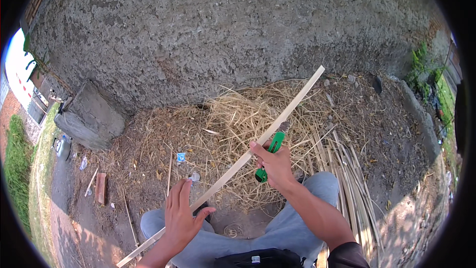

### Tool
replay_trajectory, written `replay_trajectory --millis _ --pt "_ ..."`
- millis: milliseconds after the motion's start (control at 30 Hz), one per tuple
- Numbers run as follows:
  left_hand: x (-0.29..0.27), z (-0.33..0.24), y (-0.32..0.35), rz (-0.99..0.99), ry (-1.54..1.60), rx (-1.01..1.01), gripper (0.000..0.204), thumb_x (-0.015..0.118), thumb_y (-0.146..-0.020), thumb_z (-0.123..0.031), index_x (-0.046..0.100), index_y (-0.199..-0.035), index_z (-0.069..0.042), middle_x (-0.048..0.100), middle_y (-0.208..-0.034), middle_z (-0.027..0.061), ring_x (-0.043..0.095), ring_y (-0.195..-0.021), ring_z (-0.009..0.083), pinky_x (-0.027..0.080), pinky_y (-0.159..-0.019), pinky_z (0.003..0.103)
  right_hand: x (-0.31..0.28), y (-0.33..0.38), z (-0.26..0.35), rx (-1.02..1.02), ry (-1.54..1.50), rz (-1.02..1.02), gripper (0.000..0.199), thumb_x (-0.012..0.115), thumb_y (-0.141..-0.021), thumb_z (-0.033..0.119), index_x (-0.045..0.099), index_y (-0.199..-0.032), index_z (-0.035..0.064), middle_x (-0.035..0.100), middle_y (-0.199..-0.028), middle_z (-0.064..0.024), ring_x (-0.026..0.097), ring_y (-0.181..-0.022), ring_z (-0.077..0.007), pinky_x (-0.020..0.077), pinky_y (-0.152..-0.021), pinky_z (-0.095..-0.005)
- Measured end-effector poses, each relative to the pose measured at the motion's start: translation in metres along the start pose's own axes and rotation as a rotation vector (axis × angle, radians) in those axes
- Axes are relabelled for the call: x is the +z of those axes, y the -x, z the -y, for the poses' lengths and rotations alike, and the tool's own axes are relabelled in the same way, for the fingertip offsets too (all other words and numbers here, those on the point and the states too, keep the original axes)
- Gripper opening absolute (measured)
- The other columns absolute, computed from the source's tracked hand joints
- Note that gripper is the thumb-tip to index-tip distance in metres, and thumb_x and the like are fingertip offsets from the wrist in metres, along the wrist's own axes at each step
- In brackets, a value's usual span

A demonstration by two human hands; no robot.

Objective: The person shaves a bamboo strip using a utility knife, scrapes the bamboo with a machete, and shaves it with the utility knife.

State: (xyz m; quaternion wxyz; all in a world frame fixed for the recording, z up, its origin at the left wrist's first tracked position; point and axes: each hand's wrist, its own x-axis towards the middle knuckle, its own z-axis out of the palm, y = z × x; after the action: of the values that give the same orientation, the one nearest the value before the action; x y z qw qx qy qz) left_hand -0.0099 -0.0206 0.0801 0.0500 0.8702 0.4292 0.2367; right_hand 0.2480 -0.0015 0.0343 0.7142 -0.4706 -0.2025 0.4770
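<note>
In the head view, a long pale strip [227,175] is held slantwise above the ground, from the lower left, past the person's knees, to its far end in front of the rough wall [213,34]. A green utility knife [276,142] is gripped in the right hand [275,165], whose thumb is pressed against the strip. The left hand [181,213] is loosely opened, with fingers and thumb spread; the strip is passed beneath it, and whether it is touched by the palm cannot be told.

The blade end is not clearly shown, but it appears to be set close to the strip's edge. A cut to the right thumb could be caused by a slip, since strip and knife are steadied by the same hand. With the left hand so slack, the strip could be twisted or swung off line. If the edge is dug in too deeply, the thin strip could be split. The jeans [297,221] could be nicked by a stroke drawn toward the body. Loose shavings [243,119] are heaped below.
</note>
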Motion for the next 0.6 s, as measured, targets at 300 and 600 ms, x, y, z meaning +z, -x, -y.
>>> replay_trajectory --millis 300,600 --pt "0.054 0.009 -0.073 0.429 0.497 -0.084 0.047 0.053 -0.101 -0.029 0.042 -0.133 0.004 0.062 -0.105 0.0179 0.063 -0.091 0.0262 0.05 -0.081 0.04 -0.001 -0.001 -0.016 -0.022 0.179 0.056 0.023 0.075 -0.088 0.019 0.068 -0.079 -0.0011 0.055 -0.056 0.0011 0.046 -0.044 -0.006 0.0349 -0.041 -0.0235" --pt "0.045 0.017 -0.053 0.813 1.162 -0.743 0.028 0.037 -0.107 -0.025 0.053 -0.114 -0.002 0.043 -0.068 -0.0013 0.036 -0.049 0.0042 0.031 -0.043 0.021 -0.057 -0.012 0.003 0.052 0.449 0.348 0.031 0.061 -0.097 0.021 0.058 -0.119 -0.0007 0.061 -0.097 -0.0046 0.055 -0.084 -0.0107 0.0455 -0.076 -0.031"
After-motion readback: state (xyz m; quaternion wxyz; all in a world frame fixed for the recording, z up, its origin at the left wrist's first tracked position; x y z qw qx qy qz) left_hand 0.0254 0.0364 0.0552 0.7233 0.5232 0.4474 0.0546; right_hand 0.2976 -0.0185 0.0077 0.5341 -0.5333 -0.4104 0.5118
